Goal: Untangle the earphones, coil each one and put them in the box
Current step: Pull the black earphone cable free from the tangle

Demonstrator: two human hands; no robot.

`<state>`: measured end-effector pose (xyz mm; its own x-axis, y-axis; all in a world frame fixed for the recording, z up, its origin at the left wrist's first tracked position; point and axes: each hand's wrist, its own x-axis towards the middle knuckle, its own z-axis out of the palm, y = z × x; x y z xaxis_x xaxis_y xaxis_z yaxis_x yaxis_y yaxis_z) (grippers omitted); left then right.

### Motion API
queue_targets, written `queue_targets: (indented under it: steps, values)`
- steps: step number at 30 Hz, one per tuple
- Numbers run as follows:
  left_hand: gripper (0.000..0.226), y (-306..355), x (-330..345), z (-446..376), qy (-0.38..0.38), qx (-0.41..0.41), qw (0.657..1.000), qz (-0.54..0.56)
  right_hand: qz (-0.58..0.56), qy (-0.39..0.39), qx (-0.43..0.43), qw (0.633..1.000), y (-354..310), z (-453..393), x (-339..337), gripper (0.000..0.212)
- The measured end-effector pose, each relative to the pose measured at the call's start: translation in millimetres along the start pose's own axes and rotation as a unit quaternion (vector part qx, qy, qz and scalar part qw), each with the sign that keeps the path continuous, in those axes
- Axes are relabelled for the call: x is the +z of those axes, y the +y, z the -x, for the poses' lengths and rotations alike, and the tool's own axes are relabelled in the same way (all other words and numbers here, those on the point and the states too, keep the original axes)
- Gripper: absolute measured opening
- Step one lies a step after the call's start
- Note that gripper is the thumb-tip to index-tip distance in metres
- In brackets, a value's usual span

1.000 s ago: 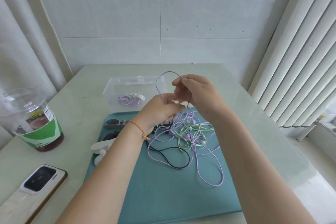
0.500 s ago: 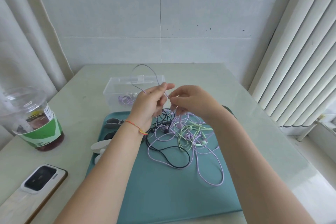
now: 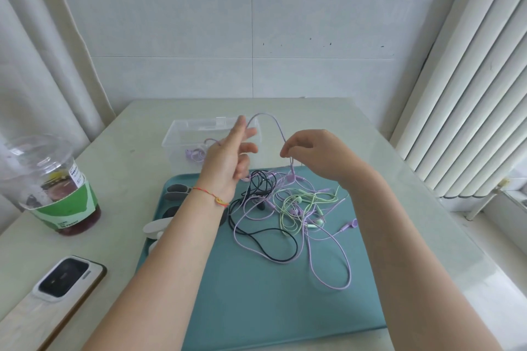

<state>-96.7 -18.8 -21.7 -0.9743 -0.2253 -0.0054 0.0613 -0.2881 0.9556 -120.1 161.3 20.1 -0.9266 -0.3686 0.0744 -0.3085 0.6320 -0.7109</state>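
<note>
Head cam: right hand (image 3: 316,155) pinches a purple cable (image 3: 269,120) looping over the left hand (image 3: 228,157), fingers spread. Tangled earphones (image 3: 288,208) crowd the teal tray (image 3: 256,308); box (image 3: 182,137) behind. Drink cup (image 3: 54,188) and phone (image 3: 62,279) sit left on the bench (image 3: 128,157).

both arms reach forward. the left hand (image 3: 228,158) is up with its fingers spread out straight. the right hand (image 3: 316,152) curls its fingers and pinches a purple cord (image 3: 278,127).
</note>
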Motion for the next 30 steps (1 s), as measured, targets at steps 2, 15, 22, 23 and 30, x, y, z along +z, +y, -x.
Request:
queue_targets:
  steps: [2, 15, 22, 23, 30]
  values:
    - [0.081, -1, 4, 5, -0.088, 0.001, 0.995, -0.048, -0.017, 0.004, -0.013, 1.000, -3, 0, 2, 0.021]
    - [0.009, -1, 14, 12, -0.072, 0.073, 0.988, -0.119, -0.037, -0.066, -0.014, 0.997, -10, 4, 8, 0.026]
    - [0.029, -4, -3, -6, 0.115, 0.120, 0.981, -0.103, 0.000, -0.058, -0.009, 0.998, -2, 0, 7, 0.025]
    - [0.028, -4, -8, -8, 0.159, 0.128, 0.974, -0.095, 0.008, -0.057, -0.005, 0.998, 1, -1, 5, 0.025]
    - [0.020, -5, -15, -11, 0.293, 0.153, 0.929, -0.169, 0.031, -0.030, 0.028, 0.999, 17, -4, -6, 0.021]
